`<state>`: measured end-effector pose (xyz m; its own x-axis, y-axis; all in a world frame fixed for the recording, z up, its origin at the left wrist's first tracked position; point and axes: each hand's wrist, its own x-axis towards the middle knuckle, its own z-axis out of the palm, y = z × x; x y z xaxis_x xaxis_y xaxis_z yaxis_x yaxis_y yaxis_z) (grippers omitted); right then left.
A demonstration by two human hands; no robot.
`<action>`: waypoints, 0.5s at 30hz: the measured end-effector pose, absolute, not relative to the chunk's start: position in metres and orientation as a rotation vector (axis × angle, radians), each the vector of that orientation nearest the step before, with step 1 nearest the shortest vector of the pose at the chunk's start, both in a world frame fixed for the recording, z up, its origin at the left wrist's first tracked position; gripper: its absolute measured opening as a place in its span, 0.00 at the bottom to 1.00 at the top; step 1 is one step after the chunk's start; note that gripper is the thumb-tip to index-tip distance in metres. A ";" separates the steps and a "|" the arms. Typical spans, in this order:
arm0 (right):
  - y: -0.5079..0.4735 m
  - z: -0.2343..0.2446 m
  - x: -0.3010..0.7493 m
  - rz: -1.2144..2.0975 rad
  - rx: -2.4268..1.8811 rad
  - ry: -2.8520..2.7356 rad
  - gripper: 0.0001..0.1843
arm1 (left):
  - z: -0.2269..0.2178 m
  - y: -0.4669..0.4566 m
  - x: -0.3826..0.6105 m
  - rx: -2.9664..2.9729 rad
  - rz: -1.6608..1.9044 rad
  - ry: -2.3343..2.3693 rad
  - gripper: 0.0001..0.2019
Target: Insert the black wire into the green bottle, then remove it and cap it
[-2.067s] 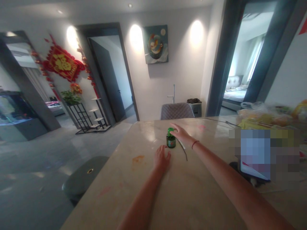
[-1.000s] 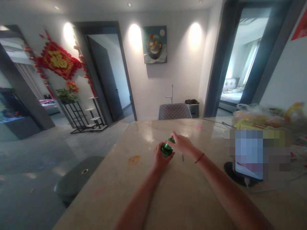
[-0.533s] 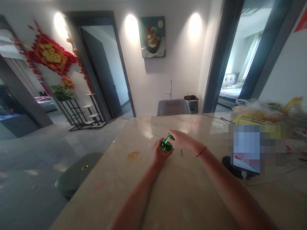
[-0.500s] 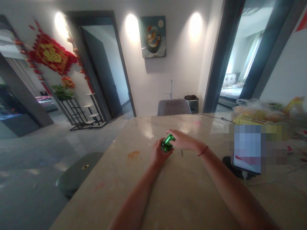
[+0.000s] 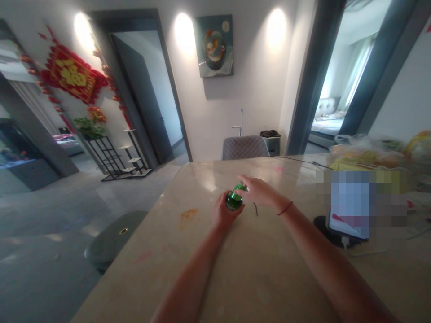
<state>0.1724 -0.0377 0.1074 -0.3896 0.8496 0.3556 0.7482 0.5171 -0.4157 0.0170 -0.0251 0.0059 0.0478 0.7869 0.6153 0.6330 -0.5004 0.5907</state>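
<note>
Holding the small green bottle [image 5: 234, 202], apparently tilted, over the far half of the bench [image 5: 262, 273], with the left hand [image 5: 223, 215] in a narrow grip around its body from seven o'clock. Pinching its green top [image 5: 239, 190] from two o'clock with the right hand [image 5: 258, 190] (and wearing a thin red cord [image 5: 285, 209] on that wrist); cannot tell how tightly. Note too, from the bottle, a thin dark strip [image 5: 256, 209] near four o'clock, a quilted chair [image 5: 245, 148] at twelve, a stool [image 5: 109, 242] toward nine.
</note>
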 end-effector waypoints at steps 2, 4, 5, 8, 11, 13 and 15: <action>-0.037 0.106 0.172 0.288 -1.224 -2.269 0.28 | 0.006 -0.025 0.017 2.163 1.431 1.472 0.28; -0.036 0.105 0.172 0.285 -1.098 -2.288 0.35 | 0.006 -0.024 0.017 2.169 1.429 1.460 0.27; -0.036 0.104 0.172 0.264 -1.087 -2.266 0.39 | 0.006 -0.024 0.016 2.171 1.433 1.455 0.27; -0.034 0.103 0.172 0.200 -1.212 -2.222 0.28 | 0.005 -0.024 0.016 2.182 1.420 1.460 0.28; -0.032 0.101 0.172 0.194 -1.163 -2.276 0.21 | 0.006 -0.024 0.016 2.167 1.409 1.476 0.28; -0.033 0.100 0.171 0.183 -1.083 -2.253 0.32 | 0.006 -0.024 0.016 2.147 1.429 1.475 0.28; -0.033 0.100 0.171 0.186 -1.128 -2.207 0.36 | 0.006 -0.025 0.017 2.135 1.445 1.478 0.28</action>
<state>0.1707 -0.0334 0.0996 -0.4235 0.7681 0.4803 0.6766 0.6207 -0.3960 0.0166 -0.0248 0.0061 0.0392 0.7920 0.6093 0.6272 -0.4942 0.6020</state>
